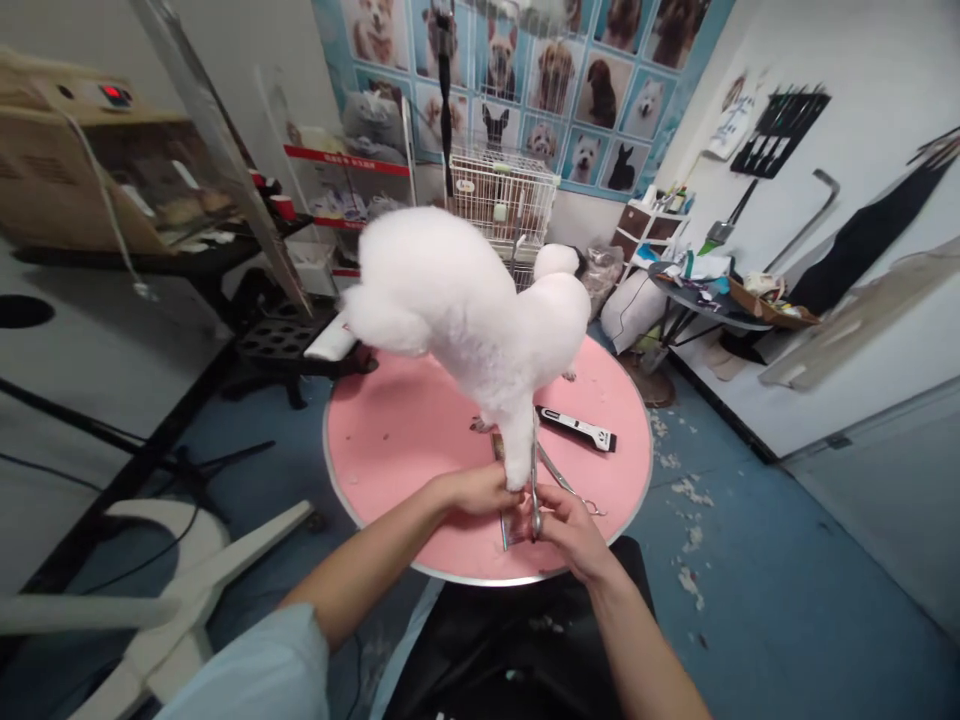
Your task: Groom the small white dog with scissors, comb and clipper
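A fluffy white dog (480,300) stands on a round pink table (405,430), its head toward the left. My left hand (480,490) is closed around the lower end of its near front leg (517,435); the paw is partly hidden by the fingers. My right hand (571,525) grips a pair of scissors (535,465), blades pointing up along the right side of that leg. Beside the right hand lie a second pair of scissors (556,468) and a white-and-black clipper (581,429). Beneath the hands, a flat comb-like strip (504,530) is partly covered.
A wire cage (506,200) and red-edged shelves (349,158) stand behind the table. At the right is a cluttered side table (720,300). White hair clumps (691,490) lie on the blue floor. A white stand base (187,590) occupies the lower left.
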A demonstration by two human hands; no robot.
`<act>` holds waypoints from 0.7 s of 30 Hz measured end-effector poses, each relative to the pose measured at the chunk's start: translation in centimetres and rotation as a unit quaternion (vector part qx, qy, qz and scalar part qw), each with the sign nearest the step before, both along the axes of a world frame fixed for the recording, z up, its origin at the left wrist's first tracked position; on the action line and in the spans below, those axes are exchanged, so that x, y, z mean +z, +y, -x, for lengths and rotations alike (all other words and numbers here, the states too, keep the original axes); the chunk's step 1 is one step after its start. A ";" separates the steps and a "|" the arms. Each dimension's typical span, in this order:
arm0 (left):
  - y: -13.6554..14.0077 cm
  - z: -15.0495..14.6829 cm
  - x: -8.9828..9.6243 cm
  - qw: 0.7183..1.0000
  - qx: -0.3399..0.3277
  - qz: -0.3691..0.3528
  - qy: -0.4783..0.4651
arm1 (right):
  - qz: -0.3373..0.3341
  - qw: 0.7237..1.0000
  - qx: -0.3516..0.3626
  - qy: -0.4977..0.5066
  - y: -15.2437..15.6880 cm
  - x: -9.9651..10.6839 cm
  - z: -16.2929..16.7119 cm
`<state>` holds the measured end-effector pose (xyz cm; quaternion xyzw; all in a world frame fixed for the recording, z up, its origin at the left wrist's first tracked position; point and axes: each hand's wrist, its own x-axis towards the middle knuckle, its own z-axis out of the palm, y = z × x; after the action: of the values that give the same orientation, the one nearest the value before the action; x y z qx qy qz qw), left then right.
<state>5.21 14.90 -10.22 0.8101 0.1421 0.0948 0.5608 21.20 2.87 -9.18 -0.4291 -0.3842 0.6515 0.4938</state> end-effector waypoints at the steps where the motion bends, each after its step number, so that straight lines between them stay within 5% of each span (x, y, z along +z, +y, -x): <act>1: 0.0 0.0 0.0 1.000 0.002 -0.005 -0.003 | 0.000 1.000 0.000 -0.004 0.0 0.0 0.0; 21: 0.1 -0.2 0.2 0.997 -0.028 -0.028 -0.069 | -0.004 0.998 -0.028 -0.049 0.7 -0.1 -0.7</act>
<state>5.37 15.00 -10.01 0.8205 0.0777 0.1387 0.5490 21.92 3.53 -9.24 -0.4690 -0.3985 0.6144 0.4937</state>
